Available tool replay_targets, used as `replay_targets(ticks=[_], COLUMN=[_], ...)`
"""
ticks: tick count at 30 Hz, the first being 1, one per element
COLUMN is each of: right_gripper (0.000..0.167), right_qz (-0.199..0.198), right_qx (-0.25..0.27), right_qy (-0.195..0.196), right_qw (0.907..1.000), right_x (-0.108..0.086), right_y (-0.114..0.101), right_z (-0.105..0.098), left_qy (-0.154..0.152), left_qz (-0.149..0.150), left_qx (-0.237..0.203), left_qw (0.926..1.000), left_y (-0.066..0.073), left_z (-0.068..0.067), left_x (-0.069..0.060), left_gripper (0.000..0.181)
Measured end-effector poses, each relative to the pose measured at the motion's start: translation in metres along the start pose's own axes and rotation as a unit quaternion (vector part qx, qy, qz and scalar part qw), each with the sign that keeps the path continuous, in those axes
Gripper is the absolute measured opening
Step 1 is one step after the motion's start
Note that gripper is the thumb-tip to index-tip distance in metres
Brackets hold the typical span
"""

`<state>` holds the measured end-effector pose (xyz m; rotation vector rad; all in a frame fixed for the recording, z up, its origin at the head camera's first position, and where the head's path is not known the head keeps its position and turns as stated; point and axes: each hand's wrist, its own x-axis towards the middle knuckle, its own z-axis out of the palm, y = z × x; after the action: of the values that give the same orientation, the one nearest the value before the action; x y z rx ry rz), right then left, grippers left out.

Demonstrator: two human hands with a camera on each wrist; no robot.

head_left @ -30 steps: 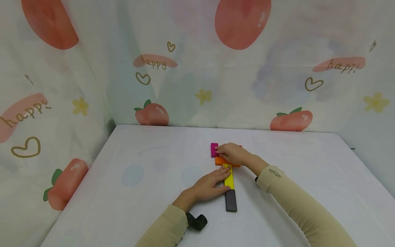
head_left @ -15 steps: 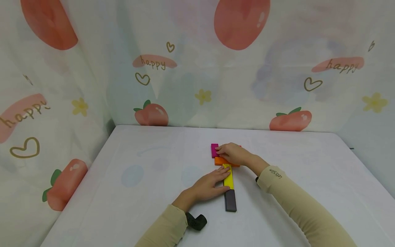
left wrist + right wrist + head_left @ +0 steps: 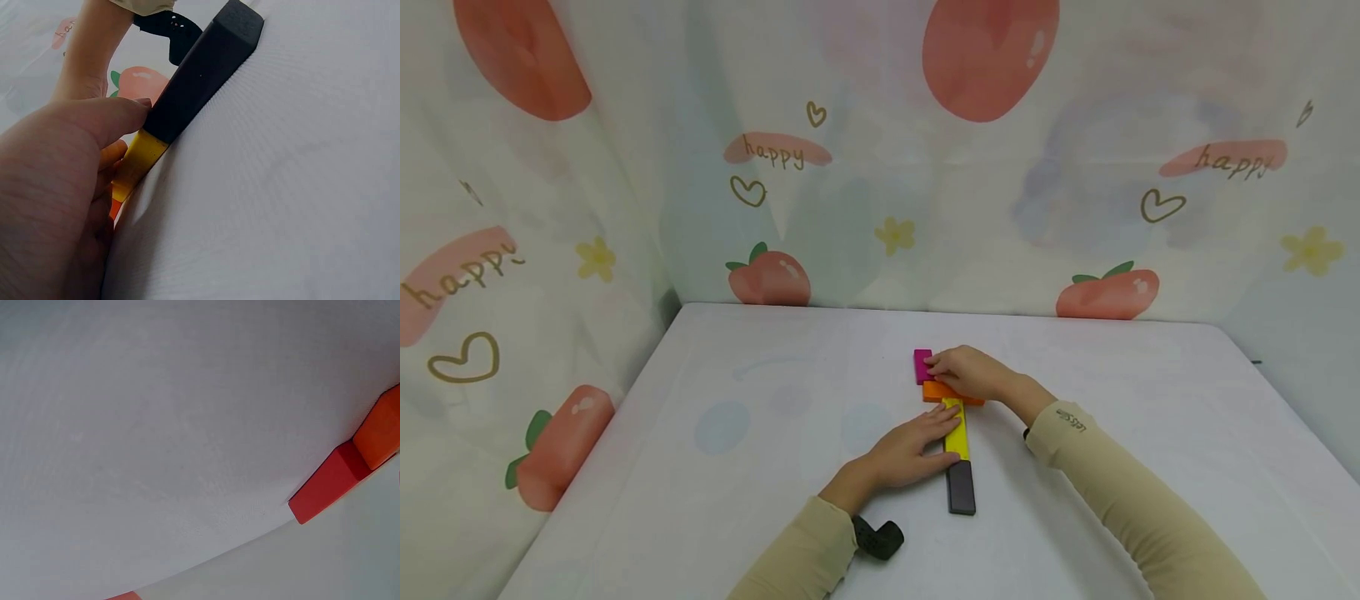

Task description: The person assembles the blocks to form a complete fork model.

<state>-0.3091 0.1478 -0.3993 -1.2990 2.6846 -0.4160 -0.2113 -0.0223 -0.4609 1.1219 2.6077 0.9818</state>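
Observation:
In the head view, a magenta block (image 3: 921,367), an orange block (image 3: 932,392), a yellow block (image 3: 957,442) and a black block (image 3: 961,487) lie flat, end to end or touching. My left hand (image 3: 902,450) rests across the yellow block with fingers extended. Its thumb (image 3: 128,115) lies by the seam between the yellow and black blocks in the left wrist view. My right hand (image 3: 973,372) bends its fingers over the magenta block's right side and seems to pinch it; the thumb is mostly hidden. A red block (image 3: 325,484) adjoins the orange one in the right wrist view.
The blocks lie on a white-covered table (image 3: 760,517). Behind it and at the left hangs a printed cloth (image 3: 850,167) with fruit and hearts. A black wrist device (image 3: 880,540) sticks out below the left sleeve.
The hands and blocks stay nearly in place. A sliver of red seen beyond the right hand before is now covered in the head view.

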Motion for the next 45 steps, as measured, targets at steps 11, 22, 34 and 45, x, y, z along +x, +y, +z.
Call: replay_targets(ticks=[11, 22, 34, 45], right_gripper=[0.023, 0.022, 0.021, 0.021], right_qz=[-0.01, 0.001, -0.008, -0.013], right_qx=[-0.001, 0.005, 0.004, 0.003], right_qy=[0.003, 0.0, 0.001, 0.002], right_qw=[0.9999, 1.0, 1.0, 0.9999], right_x=[0.0016, 0.0011, 0.002, 0.0007], right_y=[0.0041, 0.0038, 0.0031, 0.0032], right_z=[-0.0006, 0.0003, -0.0009, -0.0002], left_qy=[-0.002, -0.001, 0.002, 0.003], left_qz=[-0.008, -0.001, -0.002, 0.006], left_qx=[-0.003, -0.009, -0.003, -0.002], left_qw=[1.0, 1.0, 1.0, 1.0], left_y=[0.0034, 0.0032, 0.001, -0.0004], left_z=[-0.003, -0.0016, -0.0007, 0.0008], left_x=[-0.0006, -0.0014, -0.0007, -0.0013], left_gripper=[0.059, 0.059, 0.06, 0.06])
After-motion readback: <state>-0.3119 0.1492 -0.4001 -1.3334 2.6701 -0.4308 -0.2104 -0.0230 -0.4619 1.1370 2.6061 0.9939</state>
